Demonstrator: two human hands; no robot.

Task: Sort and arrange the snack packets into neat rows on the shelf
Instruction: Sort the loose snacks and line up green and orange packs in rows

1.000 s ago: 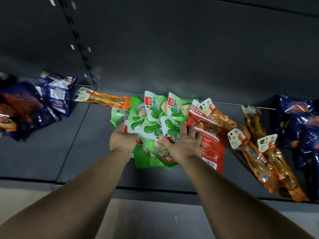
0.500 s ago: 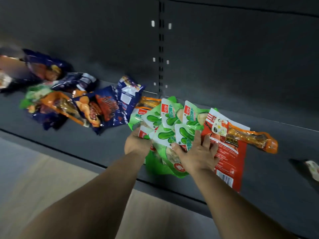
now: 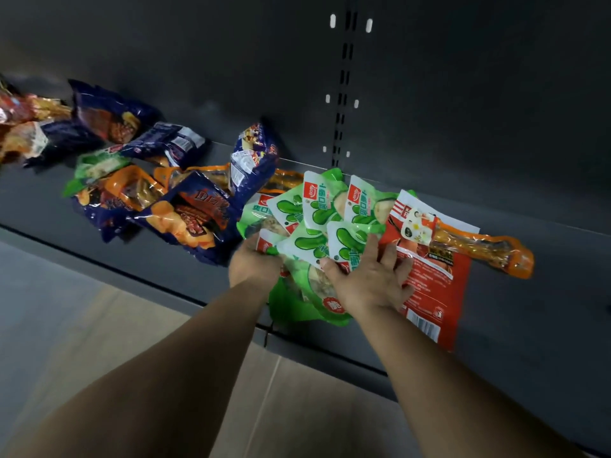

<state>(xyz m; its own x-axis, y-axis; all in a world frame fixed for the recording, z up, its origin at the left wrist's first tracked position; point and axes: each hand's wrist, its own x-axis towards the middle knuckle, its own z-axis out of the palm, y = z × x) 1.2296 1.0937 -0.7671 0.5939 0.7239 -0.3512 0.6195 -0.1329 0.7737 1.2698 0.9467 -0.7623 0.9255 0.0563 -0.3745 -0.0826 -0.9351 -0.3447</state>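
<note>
A fan of green-and-white cucumber snack packets (image 3: 319,214) lies on the dark shelf (image 3: 515,312) at the middle. My left hand (image 3: 253,262) grips the fan's left edge. My right hand (image 3: 370,276) presses flat on the packets, fingers spread, reaching onto a red packet (image 3: 429,289) beside them. An orange packet (image 3: 476,249) lies across the red one's top. A larger green packet (image 3: 297,309) sticks out under both hands, over the shelf's front edge.
A loose heap of dark blue packets (image 3: 195,216), orange ones (image 3: 129,190) and a green one (image 3: 96,166) lies on the shelf to the left. The slotted upright (image 3: 342,94) runs up the back panel. Light floor (image 3: 165,358) shows below.
The view has swung left, bringing the left heap into sight and losing the right-hand packets. Both hands and the green fan have slid left along the shelf toward that heap.
</note>
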